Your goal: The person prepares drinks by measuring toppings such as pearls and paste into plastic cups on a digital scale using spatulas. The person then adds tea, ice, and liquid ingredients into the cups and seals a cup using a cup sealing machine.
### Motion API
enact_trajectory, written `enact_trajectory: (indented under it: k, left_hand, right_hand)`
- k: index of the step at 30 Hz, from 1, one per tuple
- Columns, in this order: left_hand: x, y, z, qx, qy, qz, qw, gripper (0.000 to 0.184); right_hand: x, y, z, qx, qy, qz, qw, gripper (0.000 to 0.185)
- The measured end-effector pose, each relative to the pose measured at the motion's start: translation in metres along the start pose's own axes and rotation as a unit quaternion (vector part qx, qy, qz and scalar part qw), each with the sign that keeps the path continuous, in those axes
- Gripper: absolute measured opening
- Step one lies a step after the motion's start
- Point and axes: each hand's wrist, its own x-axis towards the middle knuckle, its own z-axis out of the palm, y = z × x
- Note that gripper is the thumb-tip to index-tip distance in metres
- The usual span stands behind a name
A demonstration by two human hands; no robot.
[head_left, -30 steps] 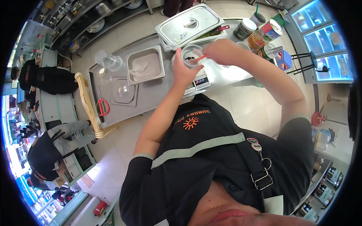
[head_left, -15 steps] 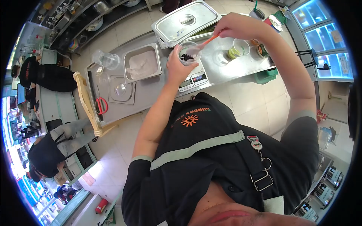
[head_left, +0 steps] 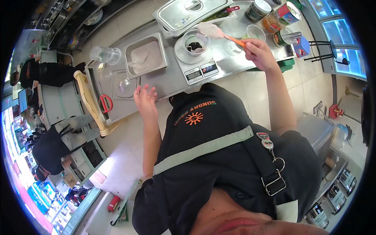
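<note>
My right hand [head_left: 258, 54] is closed round the orange handle of a spatula [head_left: 235, 40]. Pale, thick paste covers the spatula's head, which is over the rim of a clear cup [head_left: 203, 47]. Dark pieces lie inside that cup, on the round plate of a kitchen scale [head_left: 200, 73]. Off the table's front edge, my left hand [head_left: 145, 99] has its fingers apart and holds nothing. A steel pan [head_left: 161, 47] of pale paste stands left of the scale.
Behind the scale lies a lidded steel tray [head_left: 184, 23]. Jars [head_left: 257, 11] and a blue basket [head_left: 301, 47] are at the right. Red scissors [head_left: 105, 103], a steel lid [head_left: 117, 92] and stacked clear cups [head_left: 105, 55] lie left. Two people [head_left: 49, 152] work far left.
My left hand has let go of the cup and moved down and left. The cup now rests on the scale. My right hand has moved down, with the paste-covered spatula lifted out of the cup.
</note>
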Motion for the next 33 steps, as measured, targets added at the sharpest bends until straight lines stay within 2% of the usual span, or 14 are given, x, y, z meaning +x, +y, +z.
enact_trajectory:
  k: [3,7,9,13,15,17,19,20,21,23,25,27,31,33]
  left_hand:
    - [0.033,0.007,-0.003,-0.003,0.035,0.013,0.999,0.045]
    - [0.085,0.028,-0.016,0.011,0.047,0.014,0.999,0.045]
    - [0.108,0.039,-0.028,0.031,-0.043,-0.033,0.998,0.033]
    - [0.117,0.04,-0.033,0.046,-0.084,-0.055,0.994,0.019]
    - [0.111,0.035,-0.034,0.021,-0.129,-0.096,0.987,0.011]
    - [0.097,0.027,-0.035,-0.008,-0.172,-0.118,0.978,0.01]
    - [0.085,0.02,-0.033,-0.029,-0.192,-0.127,0.973,0.01]
    - [0.079,0.019,-0.029,-0.019,-0.2,-0.14,0.97,0.011]
    - [0.074,0.018,-0.026,-0.01,-0.209,-0.153,0.966,0.012]
    - [0.072,0.014,-0.024,-0.025,-0.217,-0.153,0.964,0.012]
    - [0.071,0.013,-0.022,-0.04,-0.226,-0.152,0.961,0.013]
    - [0.07,0.014,-0.021,-0.048,-0.223,-0.147,0.962,0.013]
    - [0.064,0.003,-0.016,-0.072,-0.218,-0.118,0.966,0.013]
    - [0.057,0.006,-0.012,-0.078,-0.221,-0.122,0.964,0.01]
  right_hand:
    - [-0.004,0.01,0.017,0.06,0.017,-0.008,0.998,0.03]
    - [-0.008,-0.005,0.062,0.033,0.019,-0.018,0.999,0.029]
    - [-0.009,-0.004,0.085,0.023,0.021,-0.015,0.999,0.029]
    - [-0.007,0.004,0.131,0.034,-0.008,-0.004,0.999,0.028]
    - [-0.005,0.01,0.161,-0.091,0.055,-0.005,0.994,0.027]
    - [0.002,0.028,0.18,-0.133,0.039,-0.002,0.99,0.027]
    - [0.014,0.045,0.207,-0.355,0.048,-0.078,0.93,0.027]
    - [0.021,0.049,0.219,-0.423,0.037,-0.126,0.897,0.024]
    - [0.03,0.056,0.226,-0.426,0.034,-0.126,0.895,0.024]
    - [0.052,0.075,0.233,-0.542,0.036,-0.188,0.818,0.02]
    - [0.069,0.09,0.235,-0.559,0.04,-0.178,0.809,0.018]
    - [0.078,0.099,0.241,-0.62,0.026,-0.129,0.774,0.018]
    - [0.075,0.1,0.259,-0.629,-0.003,-0.072,0.774,0.02]
    - [0.076,0.101,0.26,-0.501,0.031,-0.026,0.864,0.022]
